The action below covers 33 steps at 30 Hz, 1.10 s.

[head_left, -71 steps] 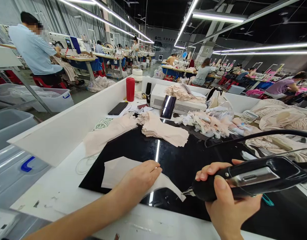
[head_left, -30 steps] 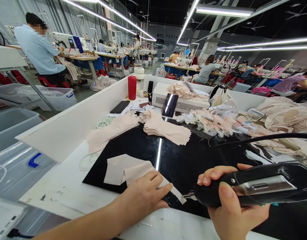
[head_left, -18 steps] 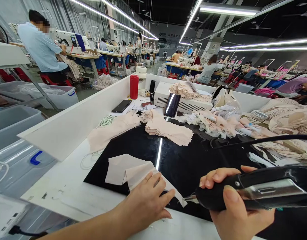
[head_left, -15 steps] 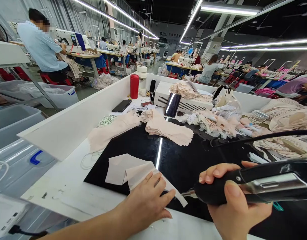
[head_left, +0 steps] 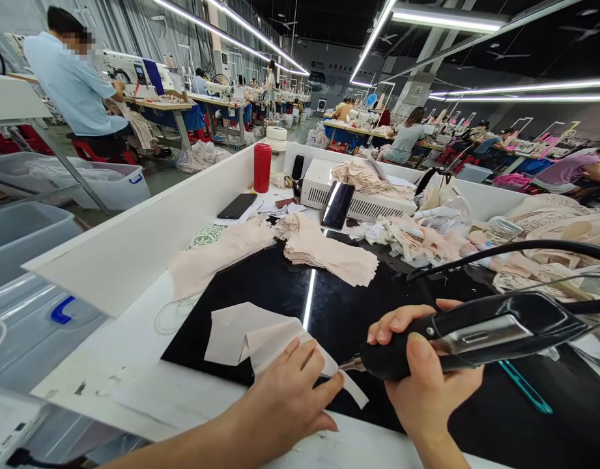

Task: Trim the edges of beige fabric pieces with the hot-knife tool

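Observation:
A pale pink fabric piece (head_left: 273,339), partly folded over, lies on the black board (head_left: 378,306). My left hand (head_left: 297,387) rests on its lower right part, fingers apart and pressing it down. Wrapped in my right hand (head_left: 421,371) is a black corded handheld tool (head_left: 505,329) with a silver plate on its side. Its narrow metal tip (head_left: 352,365) meets the fabric's edge just beyond my left index fingertip. A thin end of the fabric hangs past that spot, over the board. Whether the tip has gone into the cloth, I cannot tell.
Stacked pink fabric pieces (head_left: 329,251) lie farther back, before a propped phone (head_left: 337,205) and a white vented box (head_left: 363,198). Fabric scraps crowd the right. A teal slim tool (head_left: 527,387) lies under the cord side. A red cup (head_left: 262,168) stands by the white side wall (head_left: 133,254).
My right hand has brought the black tool leftward, so its tip now reaches the fabric edge near my left fingertips. More of the teal tool shows. My left hand has hardly moved.

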Available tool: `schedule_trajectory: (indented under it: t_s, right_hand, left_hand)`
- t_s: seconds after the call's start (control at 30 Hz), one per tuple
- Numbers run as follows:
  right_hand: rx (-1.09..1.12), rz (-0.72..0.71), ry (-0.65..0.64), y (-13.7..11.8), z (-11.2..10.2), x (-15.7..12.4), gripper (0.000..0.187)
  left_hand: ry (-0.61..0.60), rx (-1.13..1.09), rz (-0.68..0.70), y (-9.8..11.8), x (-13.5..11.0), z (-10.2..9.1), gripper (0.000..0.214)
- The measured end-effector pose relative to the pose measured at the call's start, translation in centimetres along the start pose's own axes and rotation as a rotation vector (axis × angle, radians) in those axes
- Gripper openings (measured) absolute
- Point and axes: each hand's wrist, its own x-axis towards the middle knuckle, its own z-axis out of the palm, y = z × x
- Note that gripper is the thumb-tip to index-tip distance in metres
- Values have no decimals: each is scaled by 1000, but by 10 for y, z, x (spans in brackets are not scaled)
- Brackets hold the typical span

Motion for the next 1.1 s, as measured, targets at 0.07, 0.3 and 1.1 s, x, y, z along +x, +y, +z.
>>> schedule_trajectory:
  t_s: [0.07, 0.3, 1.1]
  right_hand:
    - [8, 17, -13, 0, 1, 1, 33]
    - [61, -2, -3, 7, 9, 7, 36]
    - [125, 18, -72, 20, 18, 5, 34]
  left_hand:
    - [8, -1, 2, 0, 0, 0, 77]
    - [-18, -7, -4, 0, -2, 2, 76]
    - [-20, -79, 4, -2, -2, 3, 78]
